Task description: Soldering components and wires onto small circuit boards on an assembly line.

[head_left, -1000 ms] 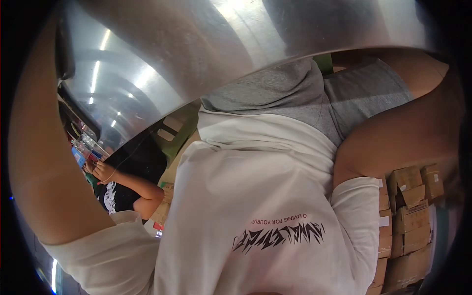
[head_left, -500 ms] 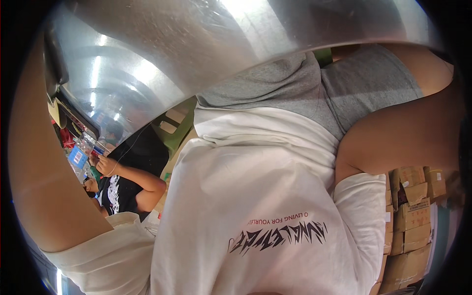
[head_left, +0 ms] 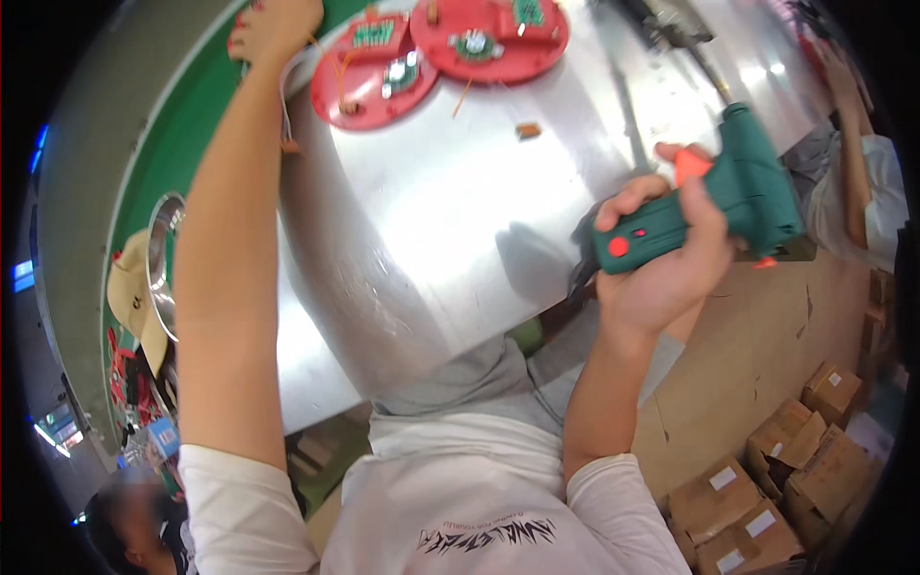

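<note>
Head view: green power screwdriver (head_left: 714, 206) gripped in right hand (head_left: 661, 259), left hand (head_left: 273, 29) loosely curled beside red discs (head_left: 383, 72).

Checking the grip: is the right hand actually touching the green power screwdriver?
Touching: in the head view, the right hand wraps the green power screwdriver handle, fingers over it.

glossy steel table (head_left: 460, 211), matt plastic drill (head_left: 714, 206)
</note>
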The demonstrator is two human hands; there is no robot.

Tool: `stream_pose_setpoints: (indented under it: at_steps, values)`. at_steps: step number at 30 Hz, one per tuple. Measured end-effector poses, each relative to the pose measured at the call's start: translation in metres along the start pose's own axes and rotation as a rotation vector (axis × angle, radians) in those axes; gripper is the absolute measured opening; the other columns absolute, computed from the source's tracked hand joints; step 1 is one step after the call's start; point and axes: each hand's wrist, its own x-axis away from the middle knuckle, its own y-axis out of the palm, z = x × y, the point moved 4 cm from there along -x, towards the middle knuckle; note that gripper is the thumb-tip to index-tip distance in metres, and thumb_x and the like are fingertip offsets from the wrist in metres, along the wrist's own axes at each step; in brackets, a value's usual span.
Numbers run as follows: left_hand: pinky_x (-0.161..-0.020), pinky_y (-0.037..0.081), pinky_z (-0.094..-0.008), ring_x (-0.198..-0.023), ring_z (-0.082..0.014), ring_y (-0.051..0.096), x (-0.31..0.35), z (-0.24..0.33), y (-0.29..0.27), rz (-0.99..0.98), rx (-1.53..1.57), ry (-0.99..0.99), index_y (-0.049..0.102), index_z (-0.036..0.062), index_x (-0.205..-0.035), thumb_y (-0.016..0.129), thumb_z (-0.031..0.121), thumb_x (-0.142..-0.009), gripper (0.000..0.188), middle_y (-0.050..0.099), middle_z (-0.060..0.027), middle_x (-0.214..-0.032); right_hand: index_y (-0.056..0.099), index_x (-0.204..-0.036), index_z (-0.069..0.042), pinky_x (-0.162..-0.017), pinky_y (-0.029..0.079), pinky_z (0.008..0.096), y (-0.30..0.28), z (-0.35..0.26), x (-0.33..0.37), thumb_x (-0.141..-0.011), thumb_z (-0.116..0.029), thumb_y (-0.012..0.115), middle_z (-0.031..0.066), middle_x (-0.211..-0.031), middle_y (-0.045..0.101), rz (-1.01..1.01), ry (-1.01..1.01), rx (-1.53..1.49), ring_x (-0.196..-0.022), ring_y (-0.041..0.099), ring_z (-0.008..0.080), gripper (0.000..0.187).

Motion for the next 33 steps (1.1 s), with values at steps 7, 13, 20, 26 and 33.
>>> stream_pose_setpoints:
  at_steps: [7, 13, 20, 26, 33]
  values:
    - [-0.106, 0.035, -0.0617, -0.134, -0.0489, 0.042, 0.058, 0.076, -0.043, -0.182, 0.114, 0.187, 0.057, -0.0009, -0.133, 0.043, 0.042, -0.092, 0.061, 0.046, -0.0233, -0.147, 0.052, -0.111, 0.006, -0.043, 0.047, 0.0333, -0.013, -0.007, -0.017, -0.093, -0.01, 0.051, 0.0148, -0.084, 0.059, 0.047, -0.087, -0.056, -0.049, 0.056, 0.0195, 0.024]
    - [-0.088, 0.053, -0.055, -0.105, -0.0472, 0.065, 0.028, 0.019, -0.04, -0.247, 0.156, 0.57, 0.065, 0.0036, -0.115, 0.056, 0.029, -0.089, 0.038, 0.068, -0.0265, -0.112, 0.051, -0.114, 0.007, -0.044, 0.05, 0.0335, -0.01, -0.001, -0.014, -0.092, -0.006, 0.052, 0.0155, -0.1, 0.058, 0.001, -0.049, -0.128, -0.052, 0.059, 0.0186, 0.025]
    - [-0.076, 0.055, -0.0454, -0.081, -0.0393, 0.071, 0.039, -0.007, -0.096, -0.526, 0.297, 0.639, 0.073, -0.001, -0.087, 0.064, 0.02, -0.081, 0.024, 0.071, -0.0253, -0.082, 0.051, -0.116, 0.006, -0.047, 0.052, 0.0332, -0.015, -0.006, -0.012, -0.091, -0.007, 0.053, 0.0143, -0.099, 0.059, 0.001, -0.035, -0.113, -0.055, 0.059, 0.0169, 0.029]
    - [-0.068, 0.053, -0.0406, -0.069, -0.0293, 0.068, 0.039, -0.053, -0.131, -0.289, 0.433, 0.53, 0.07, -0.0039, -0.085, 0.062, 0.021, -0.085, 0.027, 0.069, -0.0206, -0.076, 0.051, -0.117, 0.006, -0.05, 0.054, 0.0346, -0.006, -0.003, -0.005, -0.092, -0.008, 0.052, 0.0145, -0.1, 0.059, -0.032, -0.012, -0.114, -0.058, 0.059, 0.0174, 0.029]
    - [-0.062, 0.048, -0.0318, -0.065, -0.0158, 0.063, 0.113, -0.063, -0.194, -0.419, 0.572, 0.531, 0.069, -0.0036, -0.09, 0.06, 0.019, -0.088, 0.024, 0.067, -0.0146, -0.071, 0.052, -0.114, 0.006, -0.052, 0.056, 0.0373, -0.019, -0.002, -0.017, -0.091, -0.007, 0.055, 0.015, -0.098, 0.06, -0.007, -0.024, -0.21, -0.058, 0.061, 0.0193, 0.027]
